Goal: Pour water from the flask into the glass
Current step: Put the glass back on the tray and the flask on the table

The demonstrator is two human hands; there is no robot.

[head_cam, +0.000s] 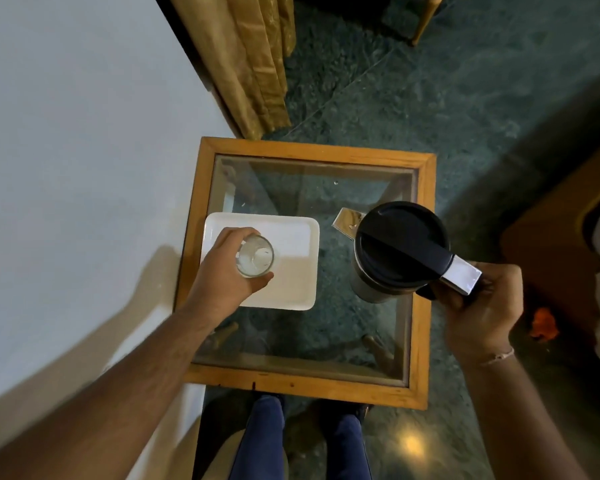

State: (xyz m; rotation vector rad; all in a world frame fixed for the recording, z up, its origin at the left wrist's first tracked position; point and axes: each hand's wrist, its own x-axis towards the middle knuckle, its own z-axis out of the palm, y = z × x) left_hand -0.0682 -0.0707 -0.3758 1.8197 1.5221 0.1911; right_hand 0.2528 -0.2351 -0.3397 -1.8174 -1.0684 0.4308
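A clear drinking glass (255, 255) stands upright over the white square tray (293, 271) on the left of a small glass-topped table (423, 271). My left hand (227, 271) is wrapped around the glass from the left side. A steel flask (397, 249) with a black lid and a shiny spout pointing left is at the table's right. My right hand (482, 306) grips the flask's handle from the right. I cannot tell whether the flask rests on the table or hangs just above it.
The table has a wooden frame. A white wall runs along the left, with a gold curtain (253, 57) behind the table. A wooden piece of furniture (561, 237) stands at the right. My legs in blue trousers (267, 441) are below the table's near edge.
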